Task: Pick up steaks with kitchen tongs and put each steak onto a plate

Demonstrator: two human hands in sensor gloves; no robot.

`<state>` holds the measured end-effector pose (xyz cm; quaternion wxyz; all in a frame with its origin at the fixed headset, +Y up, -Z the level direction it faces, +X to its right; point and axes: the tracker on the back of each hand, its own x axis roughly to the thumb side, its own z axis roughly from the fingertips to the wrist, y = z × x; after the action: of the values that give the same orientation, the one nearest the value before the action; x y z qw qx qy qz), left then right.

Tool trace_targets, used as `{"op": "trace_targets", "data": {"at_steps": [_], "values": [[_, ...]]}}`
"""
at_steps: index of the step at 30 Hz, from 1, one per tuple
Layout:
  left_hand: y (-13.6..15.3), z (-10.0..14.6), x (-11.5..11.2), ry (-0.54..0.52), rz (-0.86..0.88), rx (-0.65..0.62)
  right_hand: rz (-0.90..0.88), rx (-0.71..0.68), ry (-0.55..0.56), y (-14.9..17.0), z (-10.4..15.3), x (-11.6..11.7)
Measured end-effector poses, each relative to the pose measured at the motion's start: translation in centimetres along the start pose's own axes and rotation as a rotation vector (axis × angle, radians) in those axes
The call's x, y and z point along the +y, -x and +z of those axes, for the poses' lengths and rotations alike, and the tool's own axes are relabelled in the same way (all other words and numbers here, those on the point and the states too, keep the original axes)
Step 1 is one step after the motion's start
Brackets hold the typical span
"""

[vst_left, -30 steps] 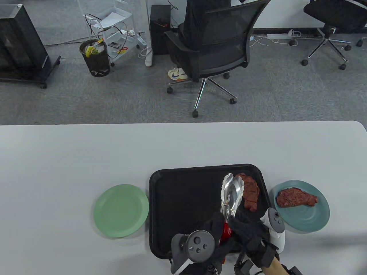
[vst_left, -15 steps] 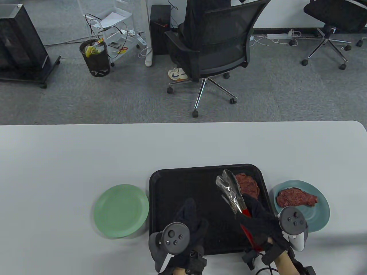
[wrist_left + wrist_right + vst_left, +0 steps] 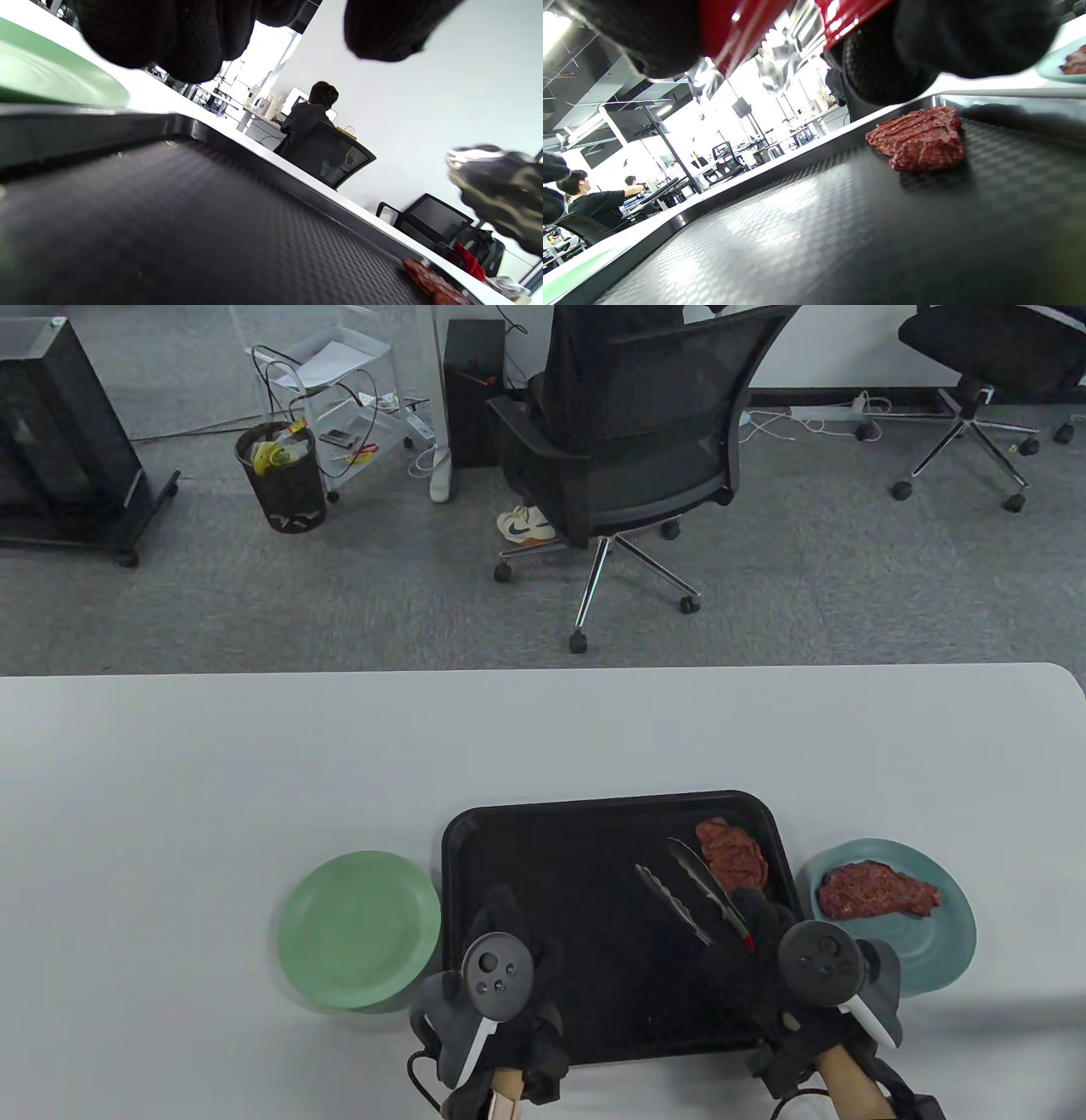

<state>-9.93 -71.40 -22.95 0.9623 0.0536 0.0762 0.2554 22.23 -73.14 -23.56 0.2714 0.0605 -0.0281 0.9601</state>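
A white table (image 3: 254, 746) carries a green plate (image 3: 356, 929), black tray (image 3: 543, 857) and apparently teal plate (image 3: 933, 959).

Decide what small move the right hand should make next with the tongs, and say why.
Probably ease the open tongs forward to straddle the steak on the tray. The right hand grips them just short of it, one steak already lies on the blue plate, and the green plate holds none.

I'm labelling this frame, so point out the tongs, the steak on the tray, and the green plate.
tongs (image 3: 691, 891), table view, middle of the metal arms
steak (image 3: 732, 855), table view, centre of the meat
green plate (image 3: 359, 929), table view, bare centre
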Motion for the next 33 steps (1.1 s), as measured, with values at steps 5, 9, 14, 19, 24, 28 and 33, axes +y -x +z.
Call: {"op": "trace_targets", "data": {"at_steps": [5, 9, 14, 19, 24, 28, 33], "values": [[2.4, -2.4, 2.8, -0.075, -0.147, 0.092, 0.039, -0.02, 0.002, -0.2, 0.0, -0.1], [6.1, -4.7, 5.2, -0.125, -0.303, 0.207, 0.07, -0.016, -0.001, -0.1, -0.1, 0.0], [11.4, -6.7, 6.8, -0.101, -0.36, 0.385, 0.105, 0.004, -0.008, 0.2, -0.2, -0.1], [16.1, -8.2, 7.2, -0.008, -0.297, 0.576, 0.123, 0.036, -0.012, 0.5, -0.2, 0.0], [18.3, -9.4, 5.9, 0.136, -0.302, 0.695, 0.156, 0.072, -0.023, 1.0, -0.2, 0.1], [19.1, -10.1, 4.5, 0.287, -0.283, 0.723, 0.164, 0.086, -0.038, 1.1, -0.3, 0.3], [18.4, -10.5, 4.2, 0.309, -0.364, 0.7, 0.182, 0.084, -0.063, 1.0, -0.5, 0.8]]}}
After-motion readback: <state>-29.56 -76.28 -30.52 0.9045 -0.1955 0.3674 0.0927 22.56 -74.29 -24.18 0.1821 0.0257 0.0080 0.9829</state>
